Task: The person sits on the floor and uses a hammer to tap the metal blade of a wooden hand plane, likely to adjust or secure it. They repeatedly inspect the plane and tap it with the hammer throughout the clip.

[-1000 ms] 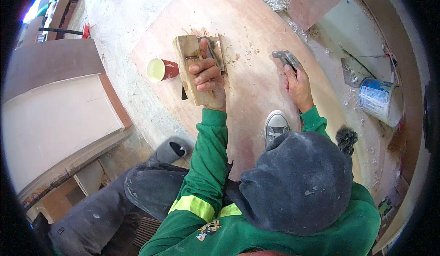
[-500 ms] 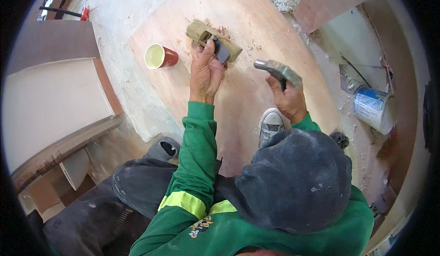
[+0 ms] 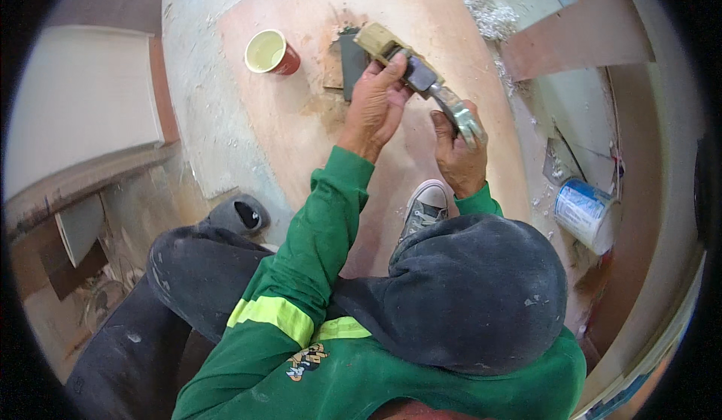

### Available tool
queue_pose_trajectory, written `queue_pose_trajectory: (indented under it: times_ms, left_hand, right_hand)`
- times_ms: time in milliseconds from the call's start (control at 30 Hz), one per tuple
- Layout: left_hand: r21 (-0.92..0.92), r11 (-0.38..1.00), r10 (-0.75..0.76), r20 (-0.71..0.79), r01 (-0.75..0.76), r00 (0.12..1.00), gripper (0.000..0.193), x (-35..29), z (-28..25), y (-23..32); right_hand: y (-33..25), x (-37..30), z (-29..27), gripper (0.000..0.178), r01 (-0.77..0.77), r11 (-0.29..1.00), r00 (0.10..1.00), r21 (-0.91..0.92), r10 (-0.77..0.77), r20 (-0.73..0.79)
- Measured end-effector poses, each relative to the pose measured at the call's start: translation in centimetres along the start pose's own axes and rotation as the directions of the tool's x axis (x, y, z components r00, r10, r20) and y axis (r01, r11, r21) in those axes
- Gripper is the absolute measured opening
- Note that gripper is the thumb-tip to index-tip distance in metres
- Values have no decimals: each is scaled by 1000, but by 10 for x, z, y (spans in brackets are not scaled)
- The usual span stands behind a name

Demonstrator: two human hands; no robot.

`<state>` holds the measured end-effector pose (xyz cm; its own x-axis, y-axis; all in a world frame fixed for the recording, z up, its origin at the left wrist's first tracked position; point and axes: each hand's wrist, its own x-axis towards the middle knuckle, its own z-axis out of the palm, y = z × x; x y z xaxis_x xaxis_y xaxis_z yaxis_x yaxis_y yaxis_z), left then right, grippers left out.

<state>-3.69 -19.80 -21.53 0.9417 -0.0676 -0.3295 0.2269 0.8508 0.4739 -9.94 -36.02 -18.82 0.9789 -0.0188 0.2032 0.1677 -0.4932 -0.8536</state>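
A small block of pale olive-tan wood [image 3: 376, 41], rectangular and matt, sits in the upper centre of the frame above a round reddish-brown plywood board [image 3: 316, 119]. The board surface is smooth, with a darker stained patch and a flat dark grey rectangular piece [image 3: 350, 63] lying on it just under the block.

The left hand [image 3: 374, 104] reaches up from a green sleeve [image 3: 316, 239], palm down, fingers curled around the lower end of the block and the dark grey head of the tool where they meet. The right hand [image 3: 457, 153] is to the right and slightly lower, fingers clenched around the shiny metal handle of a hand tool [image 3: 440, 93]; the tool runs diagonally up-left from this hand to the block. The exact kind of tool cannot be told.

A red cup [image 3: 271, 51] with a pale yellowish inside lies on its side on the board, upper left of the hands and well apart from them. White wood shavings [image 3: 481, 3] are scattered at the upper right. A cylindrical blue-and-white can [image 3: 583, 213] lies at the right edge. A grey canvas shoe [image 3: 425, 206] with a white toe cap shows below the hands, on the board.
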Motion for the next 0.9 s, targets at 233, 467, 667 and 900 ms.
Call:
queue_pose_trajectory:
  times_ms: [233, 467, 667, 900]
  left_hand:
    - [-60, 998, 6, -49, -9, 999, 26, 1, -5, -3]
    - [-67, 998, -18, -46, 14, 999, 27, 1, -8, -6]
    - [-68, 998, -9, -38, 6, 999, 29, 1, -10, -6]
    - [-71, 997, 0, -69, -5, 998, 30, -2, -11, -8]
  right_hand:
    - [3, -10, -3, 23, 57, 998, 996, 41, -54, -69]
    - [14, -3, 4, 23, 41, 999, 998, 33, -39, -58]
    - [11, -5, 2, 24, -2, 1000, 1000, 4, 2, -17]
    - [17, -9, 2, 29, -5, 999, 1000, 32, 6, -15]
